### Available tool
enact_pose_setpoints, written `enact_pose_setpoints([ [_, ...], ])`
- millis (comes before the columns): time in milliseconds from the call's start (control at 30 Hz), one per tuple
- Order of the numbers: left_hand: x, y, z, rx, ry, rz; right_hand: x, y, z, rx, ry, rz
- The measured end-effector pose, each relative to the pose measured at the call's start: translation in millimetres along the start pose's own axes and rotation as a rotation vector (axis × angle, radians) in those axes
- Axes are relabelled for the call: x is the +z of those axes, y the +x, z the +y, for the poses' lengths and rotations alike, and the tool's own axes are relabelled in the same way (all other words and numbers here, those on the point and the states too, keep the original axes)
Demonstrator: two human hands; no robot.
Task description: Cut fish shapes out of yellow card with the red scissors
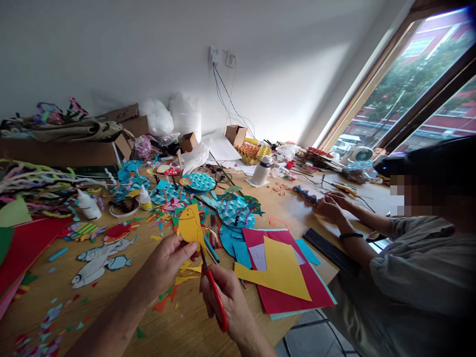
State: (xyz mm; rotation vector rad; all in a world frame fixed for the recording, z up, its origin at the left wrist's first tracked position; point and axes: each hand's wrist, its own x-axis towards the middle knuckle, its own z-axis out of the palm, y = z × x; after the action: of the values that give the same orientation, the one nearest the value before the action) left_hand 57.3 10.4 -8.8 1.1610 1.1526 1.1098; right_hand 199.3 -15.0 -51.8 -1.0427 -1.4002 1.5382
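Note:
Pinched in my left hand (173, 258) is a piece of yellow paper (189, 224) with a fish outline drawn on it. Red-handled scissors (217, 297) are in my right hand (226, 297), their blades pointing up at the lower right edge of the yellow paper. The two hands are close together above the wooden table (148, 322). Yellow scraps lie on the table just below the held paper. To the right, a larger yellow sheet (288, 263) rests on a red sheet (273, 292).
Cut-out paper fish (98, 258) and glue bottles (145, 198) stand or lie at left. Blue decorated egg-tray pieces (236, 213) lie ahead, near a white bottle (261, 171). At right, another person's hands (332, 206) work beside a black phone-like object (329, 250).

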Motion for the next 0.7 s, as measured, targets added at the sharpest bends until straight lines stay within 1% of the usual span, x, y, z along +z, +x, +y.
enact_pose_setpoints([
  [233,1.7,0.4,0.5,-0.010,-0.011,-0.017,0.1,-2.5,0.8,0.004,-0.006,-0.001],
  [500,-3.6,0.8,1.7,-0.039,0.057,-0.022,-6.1,-0.9,14.6,-0.033,-0.106,0.005],
  [700,-8.3,3.9,1.6,0.011,0.110,-0.037,-7.5,-1.2,15.1,-0.045,-0.167,0.009],
])
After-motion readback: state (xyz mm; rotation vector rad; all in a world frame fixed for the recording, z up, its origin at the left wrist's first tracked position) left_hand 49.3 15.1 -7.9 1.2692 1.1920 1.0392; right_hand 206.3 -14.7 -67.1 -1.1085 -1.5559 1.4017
